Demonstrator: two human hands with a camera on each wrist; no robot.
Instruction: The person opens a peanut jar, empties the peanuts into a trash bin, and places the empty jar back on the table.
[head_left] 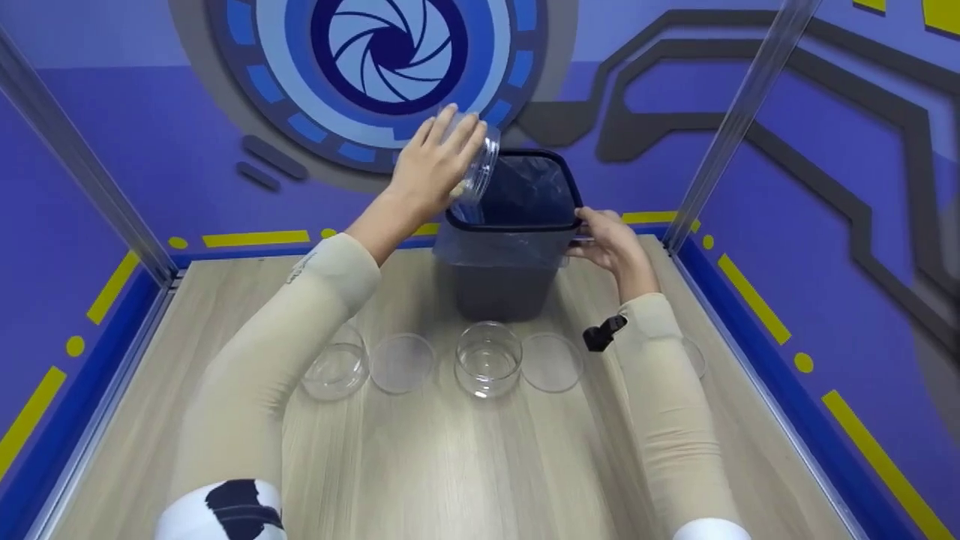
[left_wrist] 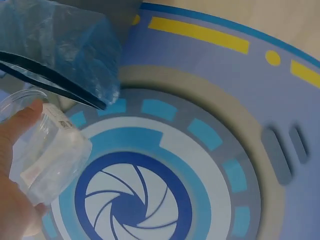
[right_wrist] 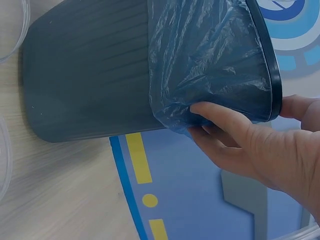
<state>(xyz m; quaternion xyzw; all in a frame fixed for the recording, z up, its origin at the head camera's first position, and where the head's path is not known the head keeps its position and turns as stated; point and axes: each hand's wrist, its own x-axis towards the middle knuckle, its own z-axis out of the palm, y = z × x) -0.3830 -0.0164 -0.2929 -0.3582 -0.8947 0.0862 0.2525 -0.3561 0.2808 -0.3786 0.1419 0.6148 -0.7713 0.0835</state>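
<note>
Table: pale wooden tabletop (head_left: pixel 450 465).
Left hand (head_left: pixel 431 169): grips tilted clear plastic jar (head_left: pixel 480 169) over bin.
Right hand (head_left: pixel 611 244): clasps dark grey bin with blue liner (head_left: pixel 510 247) at its rim.

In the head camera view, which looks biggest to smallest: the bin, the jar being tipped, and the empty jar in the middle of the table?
1. Bin, clearly largest.
2. Tipped jar and middle jar: they look alike, so no ranking.

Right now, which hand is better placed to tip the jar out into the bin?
Left. The left hand already holds the clear jar tilted over the bin's open mouth, while the right hand grips the bin's rim, probably steadying it.
</note>
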